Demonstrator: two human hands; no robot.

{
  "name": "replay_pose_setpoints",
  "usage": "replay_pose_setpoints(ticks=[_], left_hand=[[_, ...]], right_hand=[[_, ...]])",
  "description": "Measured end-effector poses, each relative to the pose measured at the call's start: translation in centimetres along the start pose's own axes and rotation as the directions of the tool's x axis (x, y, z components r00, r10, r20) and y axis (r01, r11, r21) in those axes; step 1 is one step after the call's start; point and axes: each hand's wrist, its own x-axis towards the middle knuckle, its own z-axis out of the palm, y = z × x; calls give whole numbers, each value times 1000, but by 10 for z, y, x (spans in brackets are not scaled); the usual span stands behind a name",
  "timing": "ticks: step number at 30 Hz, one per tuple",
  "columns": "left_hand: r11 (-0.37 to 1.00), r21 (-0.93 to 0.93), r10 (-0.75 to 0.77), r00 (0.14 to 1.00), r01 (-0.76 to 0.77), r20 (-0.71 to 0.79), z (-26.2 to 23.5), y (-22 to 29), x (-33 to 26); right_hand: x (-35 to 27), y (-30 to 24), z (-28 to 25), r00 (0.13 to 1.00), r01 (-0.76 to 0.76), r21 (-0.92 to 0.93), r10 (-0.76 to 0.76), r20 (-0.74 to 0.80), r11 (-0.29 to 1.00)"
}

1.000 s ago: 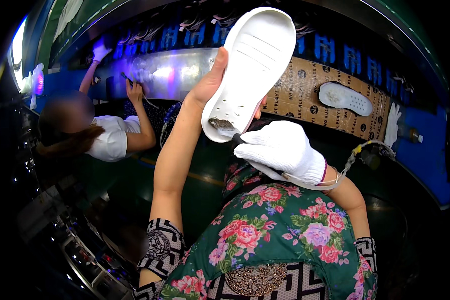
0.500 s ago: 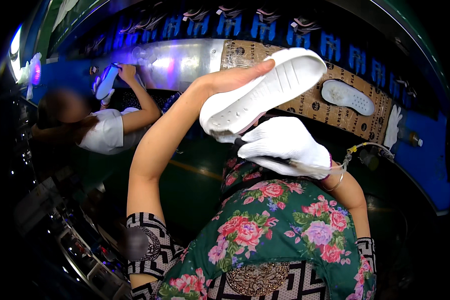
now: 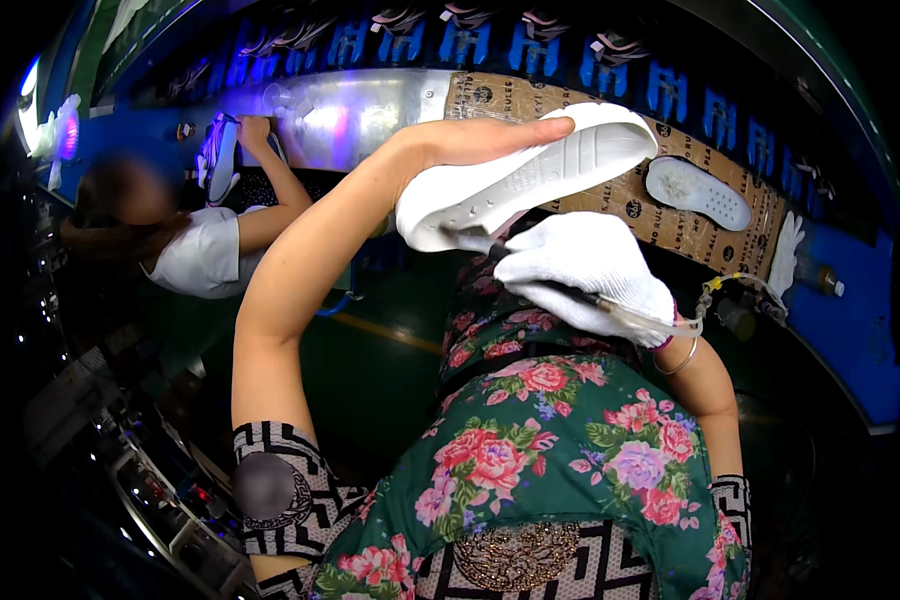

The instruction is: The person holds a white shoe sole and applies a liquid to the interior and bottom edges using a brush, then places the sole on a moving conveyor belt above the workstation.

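My bare left hand (image 3: 475, 142) is wrapped round the far edge of a white shoe sole (image 3: 545, 180), thumb along its rim. The sole is tilted, its hollow inner side facing me. In a white knit glove, my right hand (image 3: 585, 272) grips a brush (image 3: 478, 241) with a dark handle. The bristles touch the inside of the sole at its near left end. A clear tube (image 3: 660, 325) runs from behind the handle past my right wrist. The fingers of my left hand under the sole are hidden.
A second white sole (image 3: 698, 194) lies on printed cardboard (image 3: 725, 258) across the bench. Beside it are a white glove (image 3: 786, 250) and a small bottle (image 3: 825, 281). Blue shoe holders (image 3: 535, 50) line the back. At left, a co-worker (image 3: 205, 245) holds a shoe piece.
The sole has tipped, its hollow now seen more edge-on. The brush has moved a little right and up, inside the near rim. The co-worker's shoe piece has turned.
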Motion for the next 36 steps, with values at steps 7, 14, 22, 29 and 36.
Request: replay_pose_setpoints(ticks=[7, 14, 22, 29, 36], left_hand=[[979, -187, 59, 993, -77, -102, 0, -6, 6], [887, -433, 142, 987, -158, -69, 3, -23, 12], [878, -433, 190, 979, -203, -73, 8, -21, 12], [176, -981, 545, 838, -81, 28, 25, -61, 36], [-187, -926, 487, 787, -329, -378, 84, -60, 35]], right_hand=[[2, -11, 3, 997, -67, 3, 67, -46, 998], [-5, -14, 0, 937, -279, 45, 283, -204, 959], [-11, -16, 11, 867, -404, 338, 474, -154, 850], [-17, -6, 3, 625, -400, 631, 701, -343, 665], [-4, 11, -12, 811, -388, 119, 400, -427, 914]])
